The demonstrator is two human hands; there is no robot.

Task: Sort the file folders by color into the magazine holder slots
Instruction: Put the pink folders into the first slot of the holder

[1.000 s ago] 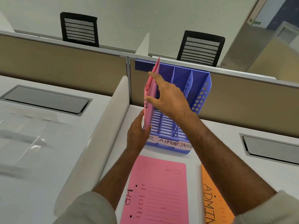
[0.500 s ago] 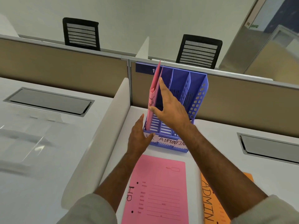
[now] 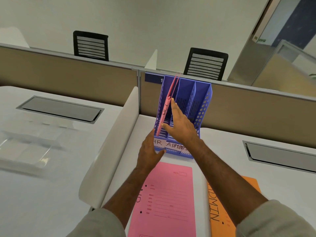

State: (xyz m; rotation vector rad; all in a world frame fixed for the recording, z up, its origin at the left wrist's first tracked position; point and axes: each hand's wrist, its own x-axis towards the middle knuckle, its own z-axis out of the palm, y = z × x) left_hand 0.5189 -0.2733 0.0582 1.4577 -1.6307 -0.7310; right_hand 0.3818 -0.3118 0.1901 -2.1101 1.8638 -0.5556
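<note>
Folder (image 3: 166,106) upright in holder (image 3: 202,106) HR slot; my right hand (image 3: 181,129), fingers spread, touches it; left hand (image 3: 148,151) flat, empty.

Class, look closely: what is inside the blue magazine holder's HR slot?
A pink folder stands tilted in the leftmost slot of the magazine holder. Its lower edge is hidden by the slot's front.

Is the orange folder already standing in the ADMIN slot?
No, the orange folder lies flat on the desk; the ADMIN slot stands empty.
</note>
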